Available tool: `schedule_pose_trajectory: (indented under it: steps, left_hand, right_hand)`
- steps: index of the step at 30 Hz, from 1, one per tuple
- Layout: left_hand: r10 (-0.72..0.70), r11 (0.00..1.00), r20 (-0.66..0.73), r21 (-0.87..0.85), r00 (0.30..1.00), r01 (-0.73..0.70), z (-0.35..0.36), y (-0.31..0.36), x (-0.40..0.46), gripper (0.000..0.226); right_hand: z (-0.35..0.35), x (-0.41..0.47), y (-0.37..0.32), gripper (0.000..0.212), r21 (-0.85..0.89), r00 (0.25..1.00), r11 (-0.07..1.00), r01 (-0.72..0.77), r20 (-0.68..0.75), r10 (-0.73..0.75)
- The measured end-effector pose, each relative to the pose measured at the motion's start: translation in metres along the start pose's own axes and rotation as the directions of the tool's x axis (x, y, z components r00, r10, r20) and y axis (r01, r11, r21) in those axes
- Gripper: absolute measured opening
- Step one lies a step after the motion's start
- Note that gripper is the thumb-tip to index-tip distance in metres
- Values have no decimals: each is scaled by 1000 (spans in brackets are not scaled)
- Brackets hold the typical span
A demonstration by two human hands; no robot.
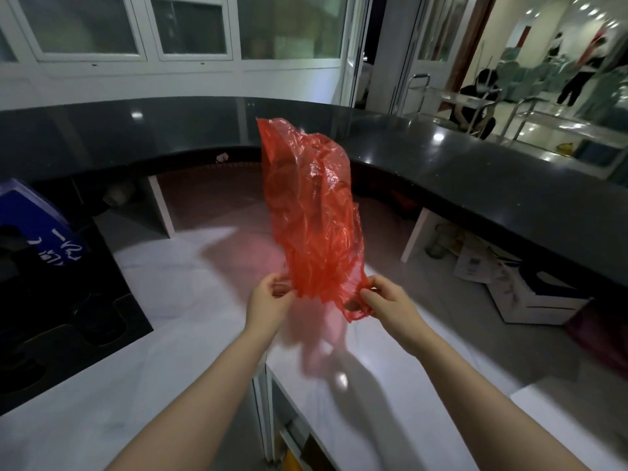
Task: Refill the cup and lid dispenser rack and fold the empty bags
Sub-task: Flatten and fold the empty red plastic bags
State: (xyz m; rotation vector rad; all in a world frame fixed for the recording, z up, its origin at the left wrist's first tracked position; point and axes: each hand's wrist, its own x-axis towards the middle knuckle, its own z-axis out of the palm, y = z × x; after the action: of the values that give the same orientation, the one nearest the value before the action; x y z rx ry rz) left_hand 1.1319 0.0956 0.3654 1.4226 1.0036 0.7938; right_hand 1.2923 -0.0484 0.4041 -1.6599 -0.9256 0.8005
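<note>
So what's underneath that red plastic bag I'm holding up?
The red bag hangs in the air between the left hand and right hand. Below it lies the white counter, tinted by its pinkish shadow. Nothing shows through inside the bag.

a: what runs along the back?
b: a curved black counter (441, 158), glossy, with white-framed windows (136, 32) behind it.
a: and lower down?
b: a white counter (190, 300). a blue sign (37, 219) with white writing leans at the left. a white box (537, 300) and papers (475, 263) sit under the black counter at the right. a seated person (475, 103) is far behind.
</note>
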Motion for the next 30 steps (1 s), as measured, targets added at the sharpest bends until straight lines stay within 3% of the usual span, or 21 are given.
schedule_pose_trajectory:
  steps: [2, 7, 11, 13, 16, 18, 22, 24, 26, 30]
  left_hand:
    - [-52, 998, -1, -35, 999, 52, 6, -2, 4, 14]
    - [-145, 987, -8, -68, 989, 144, 9, -7, 7, 15]
    - [-173, 984, -69, -51, 982, 170, -6, -12, 4, 17]
    - [-198, 978, -92, -78, 976, 192, -19, -15, 5, 15]
    - [-274, 954, -115, -158, 955, 255, -40, -17, 7, 18]
    - [-322, 931, -144, -228, 936, 285, -52, -18, 7, 19]
    - [-385, 881, -213, -375, 898, 288, -76, -14, 8, 24]
    - [-404, 864, -235, -415, 884, 284, -87, -13, 9, 26]
    - [-409, 865, -254, -412, 876, 285, -94, -12, 11, 27]
    - [-386, 889, -289, -371, 876, 269, -98, -10, 16, 28]
  right_hand:
    - [-7, -1, 1, 13, 7, 1000, 1000, -1, -18, 1]
    - [-21, -9, 5, 13, -2, 996, 999, 38, -80, -38]
    - [-31, -8, 14, 36, -339, 972, 940, 39, -206, -115]
    - [-39, -5, 21, 38, -355, 915, 934, 33, -365, -171]
    - [-57, 0, 31, 39, -126, 726, 991, -41, -685, -56]
    - [-69, 4, 38, 37, 49, 601, 995, -86, -794, 91]
    - [-92, 3, 43, 27, 259, 505, 956, -137, -812, 292]
    - [-105, 0, 44, 17, 473, 457, 873, -121, -754, 472]
    - [-115, -6, 45, 12, 688, 442, 717, -115, -611, 657]
    - [-117, -22, 44, 19, 818, 593, 566, -100, -408, 695]
